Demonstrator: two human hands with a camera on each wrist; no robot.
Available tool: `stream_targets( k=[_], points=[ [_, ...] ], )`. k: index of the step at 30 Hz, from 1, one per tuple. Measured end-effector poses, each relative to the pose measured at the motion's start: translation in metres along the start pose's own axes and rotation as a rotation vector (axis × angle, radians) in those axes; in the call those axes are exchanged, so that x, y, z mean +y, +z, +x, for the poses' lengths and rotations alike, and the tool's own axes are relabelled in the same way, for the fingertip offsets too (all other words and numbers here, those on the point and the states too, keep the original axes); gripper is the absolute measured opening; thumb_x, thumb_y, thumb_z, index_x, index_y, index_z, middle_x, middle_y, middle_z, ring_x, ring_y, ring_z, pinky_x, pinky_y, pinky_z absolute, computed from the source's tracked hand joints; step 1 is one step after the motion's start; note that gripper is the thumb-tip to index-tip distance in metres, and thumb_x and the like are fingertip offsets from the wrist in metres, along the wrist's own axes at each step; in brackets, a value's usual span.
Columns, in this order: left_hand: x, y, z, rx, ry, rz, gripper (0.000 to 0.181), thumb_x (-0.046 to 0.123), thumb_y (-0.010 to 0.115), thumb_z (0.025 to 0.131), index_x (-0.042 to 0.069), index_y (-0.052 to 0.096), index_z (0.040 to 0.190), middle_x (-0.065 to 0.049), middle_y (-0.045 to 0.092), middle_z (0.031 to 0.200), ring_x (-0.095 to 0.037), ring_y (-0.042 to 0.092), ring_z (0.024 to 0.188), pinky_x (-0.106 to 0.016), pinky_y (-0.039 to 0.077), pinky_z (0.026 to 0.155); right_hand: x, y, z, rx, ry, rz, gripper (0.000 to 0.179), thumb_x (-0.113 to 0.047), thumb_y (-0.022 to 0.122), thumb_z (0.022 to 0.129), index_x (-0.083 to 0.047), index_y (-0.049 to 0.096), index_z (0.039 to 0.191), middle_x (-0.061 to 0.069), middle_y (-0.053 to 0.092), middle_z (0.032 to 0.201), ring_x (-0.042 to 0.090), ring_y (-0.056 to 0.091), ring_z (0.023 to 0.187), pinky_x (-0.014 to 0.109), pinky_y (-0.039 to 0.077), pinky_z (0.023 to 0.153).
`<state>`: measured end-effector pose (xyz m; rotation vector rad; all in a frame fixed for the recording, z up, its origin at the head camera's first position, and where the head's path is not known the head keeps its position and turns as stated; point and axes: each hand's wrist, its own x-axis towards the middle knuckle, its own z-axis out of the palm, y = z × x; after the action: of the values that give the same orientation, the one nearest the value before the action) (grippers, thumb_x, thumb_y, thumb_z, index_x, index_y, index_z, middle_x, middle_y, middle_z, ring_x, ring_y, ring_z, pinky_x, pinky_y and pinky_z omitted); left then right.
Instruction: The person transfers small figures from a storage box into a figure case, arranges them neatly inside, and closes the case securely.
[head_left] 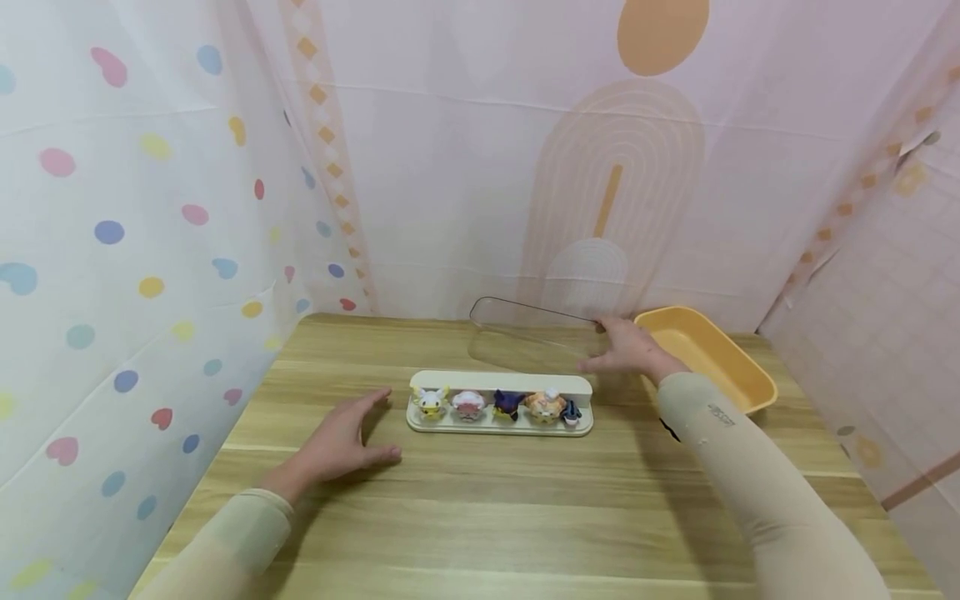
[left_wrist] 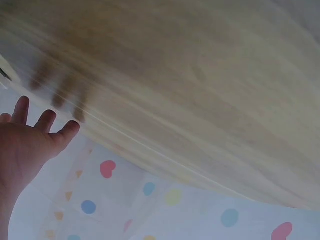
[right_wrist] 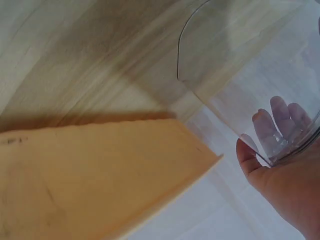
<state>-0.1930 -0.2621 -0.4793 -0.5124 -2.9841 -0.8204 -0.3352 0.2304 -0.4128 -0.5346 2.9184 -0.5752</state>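
Note:
A clear plastic cover with a thin dark rim stands near the back of the table, and my right hand grips its right end. In the right wrist view the thumb lies outside the clear cover, with the other fingers seen through the plastic. In front of it sits a long cream display base holding a row of small figures, among them a yellow-and-white one, a pink one and a dark purple one. My left hand hovers left of the base, fingers spread and holding nothing.
A yellow plastic bin stands at the back right, beside and partly behind my right forearm. Patterned curtains hang behind and at both sides of the wooden table.

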Motion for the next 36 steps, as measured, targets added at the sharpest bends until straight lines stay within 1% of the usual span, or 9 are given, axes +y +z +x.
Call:
stream_targets(
  k=[4,7,12,16,20,24,28,32,36],
  points=[
    [0.0,0.0,0.0,0.005,-0.008,0.003,0.102,0.05,0.09,0.084,0.002,0.043,0.161,-0.019,0.064,0.152,-0.053,0.05,0.145,-0.073,0.036,0.12,0.0,0.002,0.004,0.016,0.004,0.01,0.095,-0.05,0.088,0.082,0.002,0.05,0.152,0.024,0.062,0.148,0.046,0.057,0.138,0.062,0.047,0.116],
    [0.0,0.0,0.0,0.012,-0.008,0.008,0.1,0.05,0.089,0.085,0.003,0.044,0.161,-0.018,0.064,0.152,-0.052,0.05,0.145,-0.073,0.036,0.12,0.0,0.003,0.006,0.029,0.006,0.026,0.095,-0.048,0.089,0.081,0.003,0.051,0.152,0.025,0.062,0.148,0.046,0.058,0.138,0.061,0.047,0.117],
    [0.001,0.001,0.001,0.023,-0.003,0.0,0.096,0.048,0.087,0.087,0.002,0.045,0.16,-0.021,0.06,0.155,-0.051,0.05,0.146,-0.072,0.037,0.121,0.0,-0.001,0.001,0.079,0.034,0.065,0.094,-0.043,0.092,0.078,0.001,0.053,0.151,0.024,0.063,0.147,0.044,0.059,0.137,0.06,0.048,0.116],
    [0.001,-0.003,0.002,0.033,-0.035,-0.054,0.097,0.047,0.084,0.091,0.003,0.038,0.164,-0.023,0.052,0.161,-0.052,0.048,0.147,-0.07,0.039,0.12,-0.001,-0.023,-0.006,0.072,0.033,0.157,0.094,-0.038,0.09,0.082,0.004,0.047,0.154,0.029,0.057,0.152,0.047,0.054,0.141,0.062,0.045,0.119],
    [0.004,-0.015,0.005,0.067,-0.063,-0.124,0.1,0.048,0.08,0.095,0.006,0.027,0.169,-0.022,0.043,0.168,-0.053,0.043,0.15,-0.072,0.038,0.12,-0.012,-0.055,-0.016,0.06,0.001,0.226,0.095,-0.034,0.09,0.085,0.007,0.042,0.156,0.03,0.052,0.154,0.048,0.049,0.143,0.062,0.043,0.12],
    [0.017,-0.033,0.011,0.1,-0.043,-0.168,0.099,0.047,0.077,0.098,0.007,0.024,0.17,-0.022,0.035,0.172,-0.053,0.035,0.155,-0.073,0.033,0.123,-0.029,-0.084,-0.028,0.076,-0.062,0.196,0.093,-0.035,0.089,0.086,0.006,0.044,0.155,0.027,0.055,0.151,0.044,0.05,0.14,0.062,0.043,0.118],
    [0.037,-0.048,0.017,0.144,-0.005,-0.193,0.096,0.044,0.077,0.099,0.009,0.024,0.171,-0.02,0.033,0.174,-0.05,0.033,0.158,-0.074,0.032,0.123,-0.046,-0.098,-0.037,0.079,-0.129,0.189,0.089,-0.034,0.089,0.087,0.005,0.047,0.154,0.024,0.059,0.149,0.042,0.052,0.139,0.062,0.043,0.119],
    [0.061,-0.057,0.021,0.166,0.014,-0.232,0.095,0.048,0.072,0.101,0.02,0.017,0.173,-0.01,0.03,0.177,-0.042,0.032,0.161,-0.073,0.03,0.125,-0.063,-0.102,-0.043,0.068,-0.166,0.156,0.093,-0.04,0.091,0.085,0.002,0.048,0.156,0.019,0.061,0.15,0.039,0.054,0.141,0.06,0.043,0.12],
    [0.081,-0.061,0.022,0.185,0.076,-0.333,0.09,0.045,0.065,0.106,0.024,0.01,0.174,-0.005,0.022,0.18,-0.037,0.027,0.165,-0.07,0.024,0.129,-0.082,-0.096,-0.046,0.044,-0.216,0.112,0.097,-0.041,0.092,0.083,0.0,0.046,0.158,0.018,0.061,0.152,0.038,0.054,0.143,0.059,0.043,0.122]
  ],
)
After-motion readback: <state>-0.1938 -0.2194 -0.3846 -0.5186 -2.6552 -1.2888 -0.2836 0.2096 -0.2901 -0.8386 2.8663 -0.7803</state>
